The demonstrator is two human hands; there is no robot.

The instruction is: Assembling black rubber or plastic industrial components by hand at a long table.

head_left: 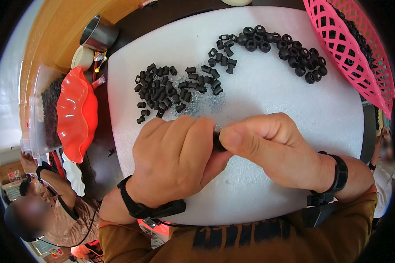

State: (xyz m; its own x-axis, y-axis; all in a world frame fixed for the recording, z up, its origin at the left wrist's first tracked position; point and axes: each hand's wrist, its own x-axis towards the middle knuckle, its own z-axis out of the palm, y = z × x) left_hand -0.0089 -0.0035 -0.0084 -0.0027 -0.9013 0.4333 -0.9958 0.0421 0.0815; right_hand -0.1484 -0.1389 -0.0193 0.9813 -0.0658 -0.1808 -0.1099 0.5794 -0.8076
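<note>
Over the near middle of a white foam sheet, my left hand and my right hand meet, both closed. Pinched between their fingertips is a small black plastic part, mostly hidden by fingers and thumb, so its exact shape cannot be made out. Beyond my left hand lies a loose pile of black spool-shaped plastic pieces, with thin metal springs scattered beside it. Farther off to the right, round black hollow pieces form a curved band on the foam.
A pink lattice basket holding black parts leans over the far right corner. At the left stand a red wavy-edged bowl, a clear bin of black parts and a metal cup. Another person sits at the lower left.
</note>
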